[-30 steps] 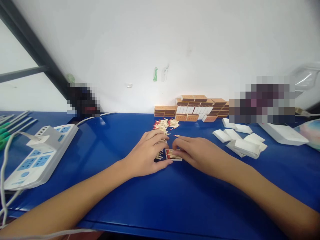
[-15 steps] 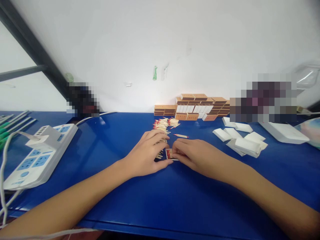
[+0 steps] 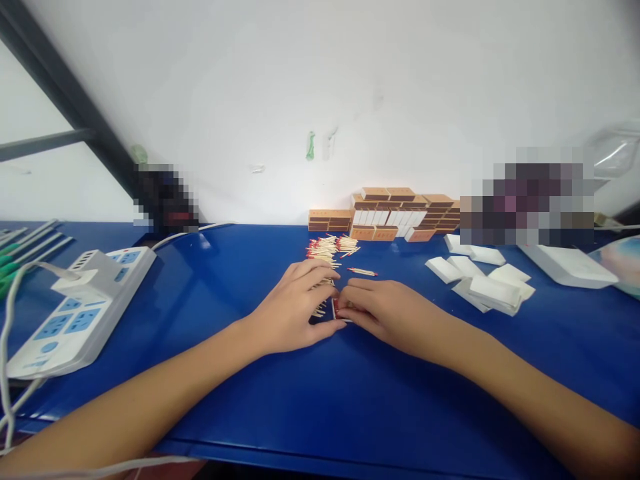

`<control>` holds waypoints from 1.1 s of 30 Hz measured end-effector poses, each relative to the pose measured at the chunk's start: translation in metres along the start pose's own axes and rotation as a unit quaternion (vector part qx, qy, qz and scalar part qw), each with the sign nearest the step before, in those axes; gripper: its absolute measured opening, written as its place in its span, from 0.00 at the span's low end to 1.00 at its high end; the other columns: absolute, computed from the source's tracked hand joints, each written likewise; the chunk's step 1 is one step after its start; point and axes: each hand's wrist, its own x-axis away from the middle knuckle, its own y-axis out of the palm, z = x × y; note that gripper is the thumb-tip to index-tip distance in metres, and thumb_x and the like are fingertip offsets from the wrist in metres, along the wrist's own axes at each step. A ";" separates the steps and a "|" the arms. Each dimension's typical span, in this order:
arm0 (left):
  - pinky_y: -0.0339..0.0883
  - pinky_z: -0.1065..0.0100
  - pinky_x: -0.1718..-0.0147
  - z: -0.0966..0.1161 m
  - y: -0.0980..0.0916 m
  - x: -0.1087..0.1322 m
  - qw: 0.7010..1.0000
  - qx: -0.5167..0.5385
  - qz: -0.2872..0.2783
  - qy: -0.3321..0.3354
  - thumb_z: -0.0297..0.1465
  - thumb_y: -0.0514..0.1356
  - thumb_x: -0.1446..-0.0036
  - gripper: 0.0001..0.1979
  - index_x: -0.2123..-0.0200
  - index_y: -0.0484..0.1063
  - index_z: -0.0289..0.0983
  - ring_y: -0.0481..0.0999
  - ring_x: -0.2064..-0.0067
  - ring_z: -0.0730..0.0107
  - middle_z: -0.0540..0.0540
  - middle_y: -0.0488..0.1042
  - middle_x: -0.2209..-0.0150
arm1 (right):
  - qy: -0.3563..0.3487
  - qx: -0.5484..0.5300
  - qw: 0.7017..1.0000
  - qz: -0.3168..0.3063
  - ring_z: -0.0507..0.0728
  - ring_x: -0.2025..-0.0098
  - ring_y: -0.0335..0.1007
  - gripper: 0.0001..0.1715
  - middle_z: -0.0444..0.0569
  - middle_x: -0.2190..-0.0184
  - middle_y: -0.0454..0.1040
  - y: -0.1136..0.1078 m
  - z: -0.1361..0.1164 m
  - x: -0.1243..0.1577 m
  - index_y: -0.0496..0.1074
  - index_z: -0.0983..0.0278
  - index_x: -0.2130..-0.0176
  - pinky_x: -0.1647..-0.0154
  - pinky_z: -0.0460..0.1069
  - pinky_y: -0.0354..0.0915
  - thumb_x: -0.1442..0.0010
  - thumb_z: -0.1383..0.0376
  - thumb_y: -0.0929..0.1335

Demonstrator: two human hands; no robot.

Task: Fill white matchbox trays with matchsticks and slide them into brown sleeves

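From the head camera's view, the small match tray [image 3: 333, 311] lies on the blue tabletop [image 3: 400, 400] between the person's two hands. Red match heads show at its left end; the rest is covered by fingers.

The left hand [image 3: 294, 310] arches beside the tray, its thumb and forefinger spread about that end. From where I stand I can't tell whether they press on the tray or just fence it in. Loose matches peek out beneath the arched fingers. The right hand [image 3: 387, 303] is narrow, fingers bunched and tips down at the tray; whether a match is pinched there, I can't see.

Beyond the hands lie a match heap [image 3: 323, 249] and a smaller pile [image 3: 349, 245], with a few stray matches [image 3: 363, 272] nearer the right hand. Stacked matchboxes [image 3: 385, 217] stand along the wall, and white trays [image 3: 494, 291] lie jumbled to the right.

The tray looks like thin card: very light, fairly stiff, apt to skid on that smooth surface, easily crushed. I'd hold it lightly by its two long side walls. The matches look slim, dry and snappable, best taken mid-stick, a few together, heads aligned.
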 end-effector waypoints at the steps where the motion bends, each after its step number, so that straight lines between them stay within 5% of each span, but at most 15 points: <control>1: 0.65 0.48 0.37 0.000 0.000 0.000 1.000 -0.001 0.001 0.001 0.40 0.68 0.38 0.13 0.56 0.77 0.37 0.69 0.35 0.50 0.39 0.76 0.43 | 0.001 0.001 1.000 -0.001 0.56 0.62 0.75 0.09 0.50 0.62 0.77 -0.001 -0.001 0.000 0.74 0.63 0.59 0.62 0.50 0.66 0.26 0.66 0.65; 5: 0.64 0.48 0.37 -0.001 -0.001 0.001 1.000 -0.004 0.017 -0.001 0.40 0.67 0.37 0.15 0.53 0.76 0.37 0.70 0.35 0.51 0.39 0.76 0.43 | 0.011 0.006 1.000 0.023 0.55 0.64 0.73 0.11 0.49 0.64 0.77 -0.010 0.005 0.001 0.74 0.62 0.62 0.64 0.49 0.64 0.27 0.65 0.65; 10: 0.63 0.46 0.36 0.002 -0.001 0.001 0.999 0.000 0.033 0.001 0.40 0.68 0.38 0.15 0.53 0.76 0.38 0.70 0.35 0.50 0.39 0.76 0.42 | 0.096 0.042 0.986 0.130 0.56 0.66 0.70 0.10 0.47 0.68 0.75 -0.025 0.047 0.002 0.75 0.61 0.61 0.66 0.50 0.60 0.29 0.60 0.67; 16: 0.64 0.47 0.37 0.002 0.000 0.002 1.000 0.013 0.014 -0.001 0.40 0.68 0.38 0.14 0.54 0.77 0.39 0.70 0.35 0.50 0.40 0.77 0.43 | 0.142 -0.043 0.987 0.064 0.55 0.67 0.68 0.16 0.46 0.66 0.75 -0.017 0.070 -0.001 0.75 0.61 0.59 0.65 0.50 0.63 0.33 0.51 0.70; 23: 0.64 0.48 0.37 0.001 0.000 0.002 1.000 0.007 0.010 -0.001 0.41 0.68 0.38 0.14 0.54 0.77 0.38 0.69 0.35 0.51 0.40 0.76 0.43 | 0.131 -0.025 0.989 0.071 0.56 0.66 0.68 0.15 0.48 0.65 0.73 -0.004 0.065 -0.004 0.72 0.62 0.62 0.65 0.50 0.63 0.28 0.54 0.65; 28: 0.64 0.47 0.37 0.002 0.000 0.001 1.000 0.011 0.013 -0.001 0.40 0.68 0.38 0.14 0.54 0.77 0.39 0.70 0.36 0.51 0.40 0.77 0.43 | 0.124 -0.006 0.986 0.112 0.56 0.64 0.69 0.16 0.50 0.60 0.73 0.000 0.067 -0.001 0.71 0.62 0.52 0.64 0.50 0.64 0.29 0.52 0.67; 33: 0.64 0.46 0.37 0.001 0.000 0.001 1.000 0.011 0.011 -0.003 0.40 0.68 0.38 0.14 0.54 0.77 0.39 0.70 0.35 0.50 0.40 0.77 0.43 | 0.121 -0.010 0.988 0.099 0.56 0.64 0.69 0.13 0.49 0.62 0.72 0.005 0.071 -0.003 0.72 0.62 0.59 0.62 0.51 0.65 0.27 0.56 0.65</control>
